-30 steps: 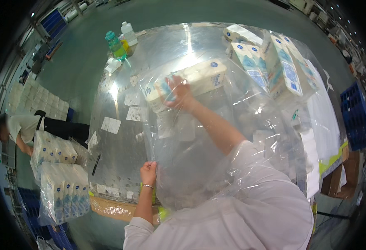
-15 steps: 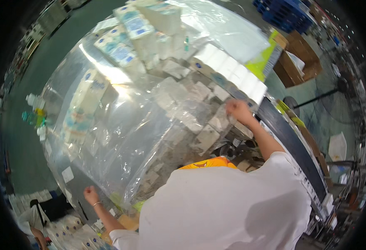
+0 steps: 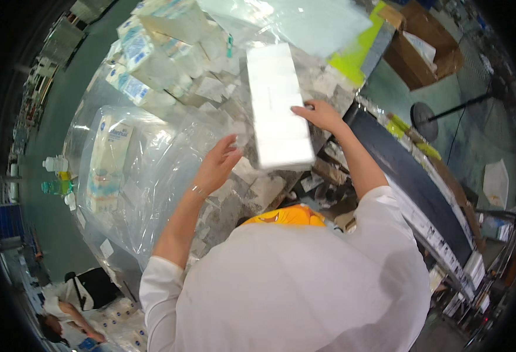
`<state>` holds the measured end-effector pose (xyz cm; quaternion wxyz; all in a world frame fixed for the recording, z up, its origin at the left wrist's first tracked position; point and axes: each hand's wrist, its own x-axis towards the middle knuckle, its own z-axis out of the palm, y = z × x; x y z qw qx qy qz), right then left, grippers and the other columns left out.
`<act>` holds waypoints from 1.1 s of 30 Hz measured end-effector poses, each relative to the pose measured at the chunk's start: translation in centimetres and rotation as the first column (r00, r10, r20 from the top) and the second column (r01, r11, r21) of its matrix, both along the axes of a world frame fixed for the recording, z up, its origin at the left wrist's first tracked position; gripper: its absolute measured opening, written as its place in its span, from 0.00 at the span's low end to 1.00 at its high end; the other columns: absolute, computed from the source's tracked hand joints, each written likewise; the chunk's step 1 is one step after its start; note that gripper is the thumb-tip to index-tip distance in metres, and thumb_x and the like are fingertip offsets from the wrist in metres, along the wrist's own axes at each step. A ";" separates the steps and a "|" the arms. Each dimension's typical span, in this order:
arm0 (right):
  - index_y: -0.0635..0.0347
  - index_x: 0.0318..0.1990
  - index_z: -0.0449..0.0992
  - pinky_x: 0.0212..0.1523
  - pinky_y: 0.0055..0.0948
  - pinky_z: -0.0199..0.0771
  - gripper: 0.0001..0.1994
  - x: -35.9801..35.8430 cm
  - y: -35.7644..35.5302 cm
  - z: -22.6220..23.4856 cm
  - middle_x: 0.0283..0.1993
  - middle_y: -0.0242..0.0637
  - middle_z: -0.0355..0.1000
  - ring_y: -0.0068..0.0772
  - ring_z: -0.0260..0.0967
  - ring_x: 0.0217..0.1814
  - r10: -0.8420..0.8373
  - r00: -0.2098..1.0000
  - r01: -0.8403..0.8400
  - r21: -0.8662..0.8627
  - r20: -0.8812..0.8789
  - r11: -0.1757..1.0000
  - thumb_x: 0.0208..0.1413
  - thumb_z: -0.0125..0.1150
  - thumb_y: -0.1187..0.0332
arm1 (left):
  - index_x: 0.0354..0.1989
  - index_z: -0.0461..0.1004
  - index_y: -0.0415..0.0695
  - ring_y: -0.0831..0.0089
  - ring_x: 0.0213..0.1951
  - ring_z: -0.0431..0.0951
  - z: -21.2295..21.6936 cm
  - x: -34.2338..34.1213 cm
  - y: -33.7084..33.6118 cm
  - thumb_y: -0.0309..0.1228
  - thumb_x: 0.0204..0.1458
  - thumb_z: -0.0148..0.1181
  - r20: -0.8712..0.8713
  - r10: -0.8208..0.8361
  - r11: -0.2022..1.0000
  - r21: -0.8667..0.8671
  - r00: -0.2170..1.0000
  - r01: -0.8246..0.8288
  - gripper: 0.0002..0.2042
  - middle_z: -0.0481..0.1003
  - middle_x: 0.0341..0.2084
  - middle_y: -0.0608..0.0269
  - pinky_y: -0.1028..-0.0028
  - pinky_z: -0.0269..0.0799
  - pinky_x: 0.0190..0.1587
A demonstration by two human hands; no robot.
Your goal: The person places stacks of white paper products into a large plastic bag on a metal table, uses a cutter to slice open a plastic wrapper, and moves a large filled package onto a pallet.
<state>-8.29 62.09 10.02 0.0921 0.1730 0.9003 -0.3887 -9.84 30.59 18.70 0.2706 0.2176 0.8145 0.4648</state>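
Observation:
A long white bundle of tissue packs (image 3: 278,111) is in front of me, its plain white face up. My right hand (image 3: 319,115) grips its right edge, thumb and fingers bent over the side. Just left of the bundle is my left hand (image 3: 218,167), fingers apart and holding nothing; a small gap separates it from the bundle. Below it lies a clear plastic sheet or bag (image 3: 158,182) that covers much of the table. On the left a printed tissue bundle (image 3: 110,161) lies in or under clear plastic.
More printed tissue bundles (image 3: 143,53) are piled at the far left. A dark conveyor belt (image 3: 410,176) runs along my right. Beyond it are an open cardboard box (image 3: 413,53) and a round stand base (image 3: 425,120). Bottles (image 3: 58,186) stand at the left edge; another person (image 3: 73,320) is lower left.
The white bundle has been turned and shifted left, its long side now pointing toward me. My left hand has come from the lower left up beside it. My right hand has moved up onto its edge.

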 end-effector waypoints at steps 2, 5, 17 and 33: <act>0.71 0.50 0.66 0.46 0.33 0.65 0.42 0.7 -1.4 -1.9 0.43 0.52 0.69 0.43 0.67 0.45 -0.109 0.991 0.077 -0.321 -0.083 0.944 0.38 0.55 0.37 | 0.54 0.59 0.38 0.71 0.47 0.66 -4.6 -0.1 2.3 0.37 0.54 0.48 0.102 0.114 0.992 -0.059 0.988 -0.108 0.22 0.65 0.48 0.61 0.74 0.60 0.51; 0.72 0.50 0.64 0.46 0.32 0.65 0.37 1.5 -4.9 -4.2 0.47 0.52 0.66 0.41 0.66 0.46 -0.494 0.845 0.291 -0.596 -0.207 0.748 0.42 0.57 0.45 | 0.55 0.58 0.39 0.74 0.46 0.65 -5.0 0.5 4.6 0.42 0.55 0.46 0.374 0.174 0.983 -0.113 0.911 -0.141 0.24 0.65 0.48 0.63 0.75 0.60 0.49; 0.64 0.44 0.68 0.40 0.32 0.70 0.22 4.3 -5.1 2.8 0.37 0.44 0.70 0.37 0.69 0.36 -0.294 0.909 0.344 -0.929 0.294 0.135 0.43 0.53 0.59 | 0.52 0.64 0.41 0.71 0.44 0.70 2.2 5.0 0.1 0.31 0.54 0.49 0.377 -0.014 0.968 0.238 0.926 -0.082 0.17 0.67 0.46 0.63 0.76 0.65 0.46; 0.63 0.45 0.68 0.38 0.33 0.72 0.21 8.0 -8.6 11.6 0.36 0.45 0.70 0.38 0.70 0.36 0.263 0.907 0.181 -0.866 0.330 0.466 0.41 0.50 0.63 | 0.37 0.70 0.38 0.57 0.33 0.72 -1.2 12.3 -23.8 0.40 0.43 0.57 -0.520 0.310 0.616 -0.528 0.796 -0.584 0.18 0.74 0.30 0.55 0.68 0.66 0.40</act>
